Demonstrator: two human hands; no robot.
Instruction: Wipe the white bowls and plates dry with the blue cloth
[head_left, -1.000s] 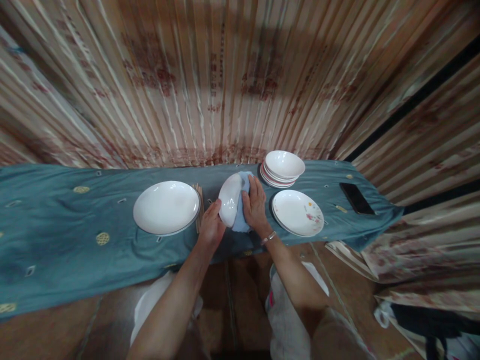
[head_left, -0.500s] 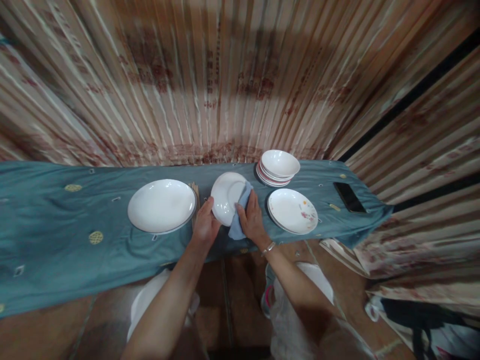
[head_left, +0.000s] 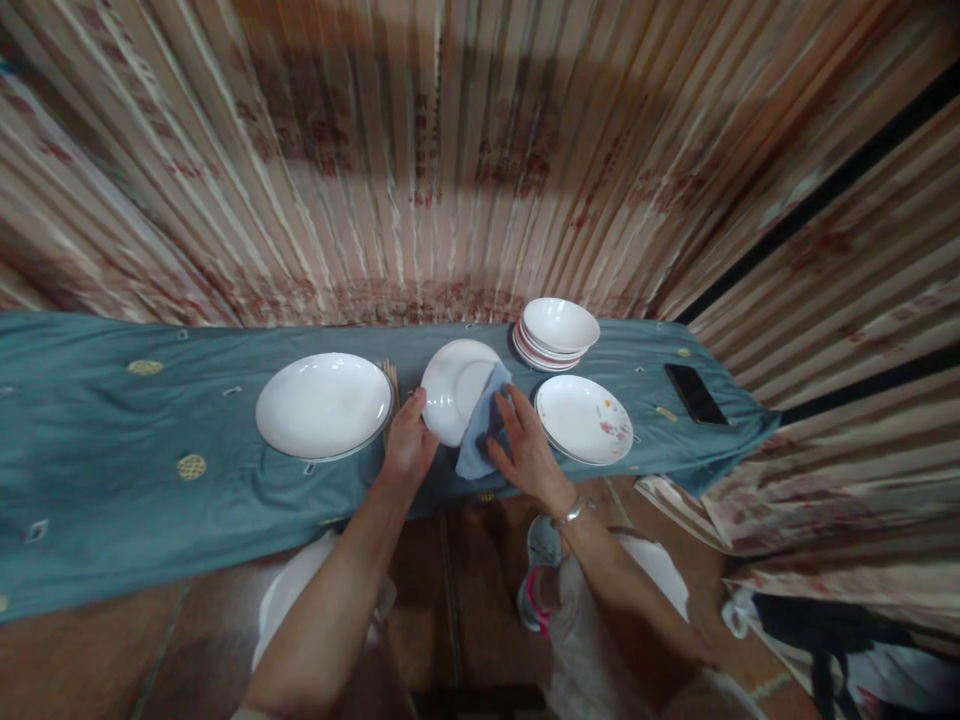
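Far L on the table: big white plate, then chopsticks just beside it. If the L forearm swung wide, it'd prob. knock either one.

L hand pinches the near-left edge of a white bowl, tilted, mid-table in front of the person. It's the main hold I can see, at one edge only, so a hard push from the R or a slick glaze could twist it loose → drop, chip.

Blue cloth lies against the bowl's R side. R hand: fingers apart, tips on the cloth; can't tell if it's actually gripped. If not, cloth could slip off.

R of that, bowl stack at back & flowered plates in front, near the R hand; an elbow or knuckle bump might shift them. Phone far R, low risk imo.
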